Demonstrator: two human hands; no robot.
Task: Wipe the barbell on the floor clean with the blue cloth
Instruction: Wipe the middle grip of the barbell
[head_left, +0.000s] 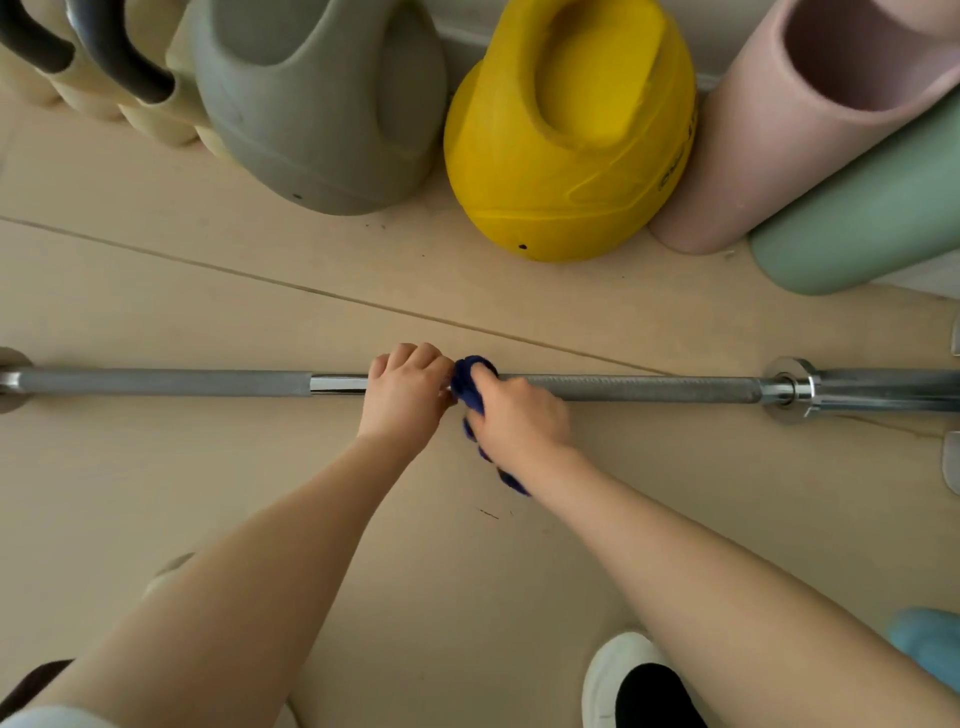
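Note:
A long steel barbell (166, 382) lies across the pale floor from left edge to right edge, with a shiny collar and sleeve (789, 388) at the right. My left hand (405, 392) is wrapped around the bar near its middle. Right beside it, my right hand (514, 415) presses a dark blue cloth (467, 382) around the bar; the cloth's tail hangs out below my wrist. The two hands nearly touch.
Behind the bar stand a grey kettlebell (322, 104), a yellow kettlebell (566, 135), cream-coloured weights with black handles (104, 78), a pink foam roller (789, 119) and a green roller (857, 218). A white shoe (618, 675) is at the bottom right.

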